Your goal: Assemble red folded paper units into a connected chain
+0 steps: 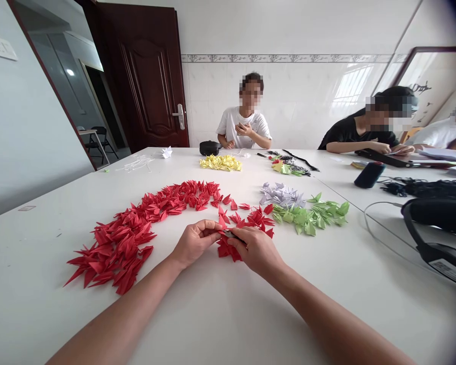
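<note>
My left hand (pixel 195 241) and my right hand (pixel 254 248) meet low over the white table (pixel 228 314), fingers pinched together on a small folded red paper piece (pixel 225 233). A few more red folded pieces (pixel 228 251) lie under and between the hands. A long curved heap of red folded pieces (pixel 137 228) stretches from the left of my hands round to the middle of the table. More loose red pieces (pixel 256 218) lie just beyond my right hand.
Green folded pieces (pixel 311 215) and pale lilac ones (pixel 281 194) lie to the right, yellow ones (pixel 220 162) farther back. Black headset and cables (pixel 437 223) sit at the right. Three people sit at the far side; a dark door (pixel 152 81) stands open.
</note>
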Demonstrator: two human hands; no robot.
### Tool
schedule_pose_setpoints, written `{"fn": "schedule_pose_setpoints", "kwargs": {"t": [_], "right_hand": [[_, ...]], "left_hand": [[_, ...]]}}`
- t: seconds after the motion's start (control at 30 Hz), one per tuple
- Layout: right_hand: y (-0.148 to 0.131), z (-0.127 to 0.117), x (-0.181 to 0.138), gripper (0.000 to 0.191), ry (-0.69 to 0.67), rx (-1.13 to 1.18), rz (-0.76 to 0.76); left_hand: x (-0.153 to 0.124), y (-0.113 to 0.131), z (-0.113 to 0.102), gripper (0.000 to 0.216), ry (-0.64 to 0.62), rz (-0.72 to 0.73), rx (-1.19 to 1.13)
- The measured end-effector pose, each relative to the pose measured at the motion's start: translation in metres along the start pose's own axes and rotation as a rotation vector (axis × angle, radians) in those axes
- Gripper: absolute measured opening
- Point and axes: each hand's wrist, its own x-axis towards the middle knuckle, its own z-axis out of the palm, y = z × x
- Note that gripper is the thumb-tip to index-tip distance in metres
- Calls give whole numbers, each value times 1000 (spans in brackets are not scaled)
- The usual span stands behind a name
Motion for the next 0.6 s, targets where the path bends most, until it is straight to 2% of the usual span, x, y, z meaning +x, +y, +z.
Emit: {"fn": "schedule_pose_setpoints", "kwargs": {"t": [0.23,0.6], "right_hand": [[-1,-3,0,20,14,0,43],[-3,-2,0,20,-12,-27,57]], "left_hand": [[0,3,1,21,58,24,40],[-3,5,-1,17,38,41,101]]}}
